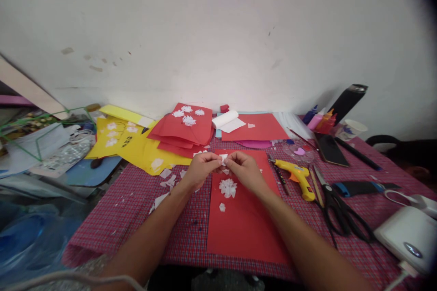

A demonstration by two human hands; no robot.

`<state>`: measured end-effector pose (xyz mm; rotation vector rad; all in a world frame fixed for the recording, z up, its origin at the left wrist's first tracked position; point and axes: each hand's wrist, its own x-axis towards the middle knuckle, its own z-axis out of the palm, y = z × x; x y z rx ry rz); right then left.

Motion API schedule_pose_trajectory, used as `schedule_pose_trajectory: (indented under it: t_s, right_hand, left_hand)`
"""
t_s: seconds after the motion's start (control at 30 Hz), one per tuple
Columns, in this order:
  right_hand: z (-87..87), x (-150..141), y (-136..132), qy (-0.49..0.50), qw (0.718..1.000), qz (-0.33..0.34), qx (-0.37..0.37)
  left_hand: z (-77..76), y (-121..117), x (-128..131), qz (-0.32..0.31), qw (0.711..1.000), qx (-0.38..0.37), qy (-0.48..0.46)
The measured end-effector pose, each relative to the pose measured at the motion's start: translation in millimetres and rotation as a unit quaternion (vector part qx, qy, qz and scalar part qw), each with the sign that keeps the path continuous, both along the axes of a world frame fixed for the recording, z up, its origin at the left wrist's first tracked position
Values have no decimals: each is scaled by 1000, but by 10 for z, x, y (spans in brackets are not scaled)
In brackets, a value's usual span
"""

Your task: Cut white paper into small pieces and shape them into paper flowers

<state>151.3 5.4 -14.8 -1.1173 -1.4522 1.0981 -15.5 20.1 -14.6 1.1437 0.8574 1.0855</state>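
My left hand [201, 168] and my right hand [244, 170] meet over the far end of a red paper sheet [244, 227]. Both pinch one small white paper piece [223, 158] between their fingertips. Just below the hands a white paper flower [227, 187] lies on the red sheet, with a tiny white scrap [222, 207] nearer me. The sheet rests on a red checked tablecloth [136, 209].
A yellow glue gun [297, 176], black scissors [337, 211], a blue-black cutter [362, 187] and a white device [409, 236] lie to the right. Red sheets with white flowers [186, 127], yellow papers [136, 145], a tissue roll [225, 119] and glue bottles [319, 119] sit by the wall.
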Motion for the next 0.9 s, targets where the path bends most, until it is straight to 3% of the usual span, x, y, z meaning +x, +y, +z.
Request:
schedule_pose_trajectory:
  t_s: [0.27, 0.43, 0.9]
  right_hand:
    - [5, -32, -41, -4, 999, 0, 45]
    - [-16, -11, -34, -51, 996, -10, 72]
    - [51, -21, -72, -56, 994, -12, 92]
  left_hand:
    - [34, -4, 4, 2, 997, -63, -52]
    - [39, -4, 1, -3, 996, -62, -58]
    - [-3, 0, -2, -9, 997, -38, -61]
